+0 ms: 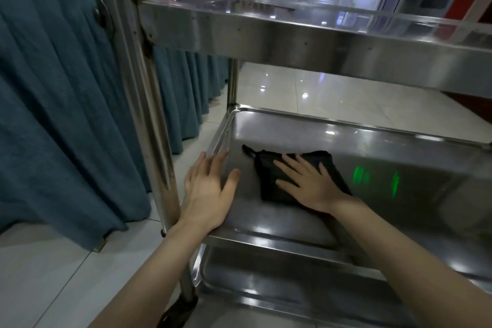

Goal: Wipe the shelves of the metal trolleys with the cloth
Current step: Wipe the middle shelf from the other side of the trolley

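My right hand lies flat, fingers spread and straight, pressing a folded black cloth onto the middle shelf of a stainless-steel trolley. Nothing is curled round the fabric; the palm alone pins it. The cloth sits in the left half of the shelf, near the front lip, with a small loop or tag poking from its far-left corner.

My left hand is also flat and relaxed, holding nothing. It rests on the shelf's front-left corner, just beside the cloth but apart from it, with its fingertips reaching the raised left rim.

The shelf is a shallow tray with a rolled rim on the sides I can see, and bare steel runs off to the right of the cloth. Two green glows shine on that steel; they may be reflected lights or lettering, but they are too blurred to read.

The top shelf hangs close overhead, and a bottom shelf shows under the front lip. Pleated teal drapery stands near the trolley's left side, and glossy pale floor tiles open up beyond.
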